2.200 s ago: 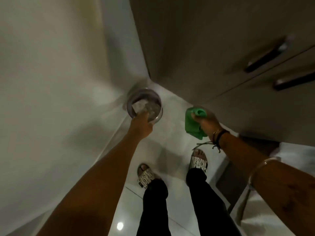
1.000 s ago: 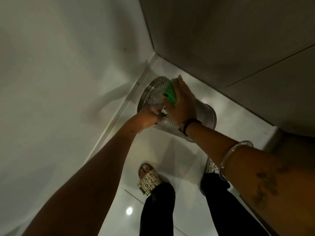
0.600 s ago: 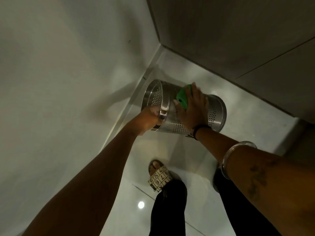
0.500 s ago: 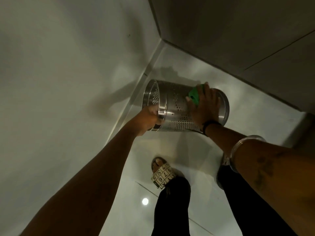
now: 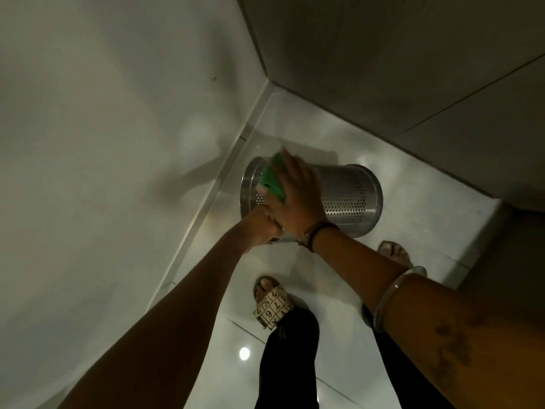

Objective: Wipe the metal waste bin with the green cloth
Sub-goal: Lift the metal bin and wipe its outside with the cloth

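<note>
**Bin held on its side, cloth pressed near the rim**

Head view: your metal waste bin (image 5: 348, 199) sits just right of the frame's centre, tipped onto its side and held off the floor (image 5: 324, 131). Its open mouth faces left toward the wall (image 5: 103, 128); its closed base points right. The perforated side wall faces you.

Your left hand (image 5: 261, 230) comes up from the lower left and reaches the bin's near rim at its lower left edge. Its grip looks clenched on that rim, though your right hand covers most of the fingers.

Your right hand (image 5: 298, 193) lies across the top of the bin near the mouth, palm down and fingers spread toward the upper left. The green cloth (image 5: 271, 181) is pinned between that palm and the metal, with a folded edge showing at the left of your fingers. The grip is pressing rather than curled, holding the cloth flat against the bin.

A dark band (image 5: 317, 231) circles your right wrist, and a pale bangle (image 5: 392, 293) sits farther down the forearm.

Below the bin, your patterned sandal (image 5: 269, 308) stands on the glossy floor at lower centre. The other foot (image 5: 395, 252) shows to the right, partly behind your right forearm.
</note>
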